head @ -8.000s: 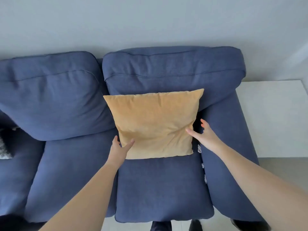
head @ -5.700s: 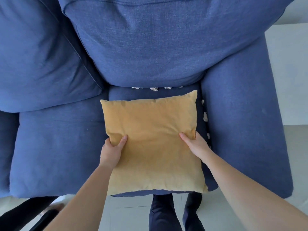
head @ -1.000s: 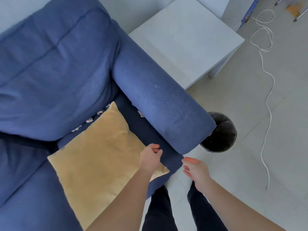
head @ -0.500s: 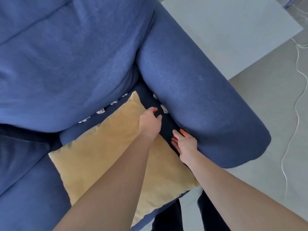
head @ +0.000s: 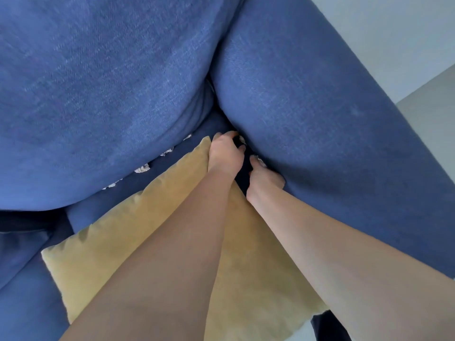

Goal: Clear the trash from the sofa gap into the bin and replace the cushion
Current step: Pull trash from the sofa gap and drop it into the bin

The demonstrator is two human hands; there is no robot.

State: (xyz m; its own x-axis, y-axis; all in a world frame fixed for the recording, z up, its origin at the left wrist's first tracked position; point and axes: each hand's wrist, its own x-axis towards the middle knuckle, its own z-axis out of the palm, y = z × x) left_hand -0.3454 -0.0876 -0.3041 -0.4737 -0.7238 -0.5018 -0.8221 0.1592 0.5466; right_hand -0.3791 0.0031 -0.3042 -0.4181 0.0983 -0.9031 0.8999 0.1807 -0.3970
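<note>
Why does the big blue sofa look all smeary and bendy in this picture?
In the head view, the sofa back cushion looks streaky from motion blur; the armrest bulges and curves because the lens is wide-angle; both hands, left hand and right hand, are soft-edged too; light is even, no glare.

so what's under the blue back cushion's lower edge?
White crumpled scraps poke out along the gap below the back cushion, above the seat. How far they run beneath it is hidden. Near the armrest, both hands cover that gap.
</note>
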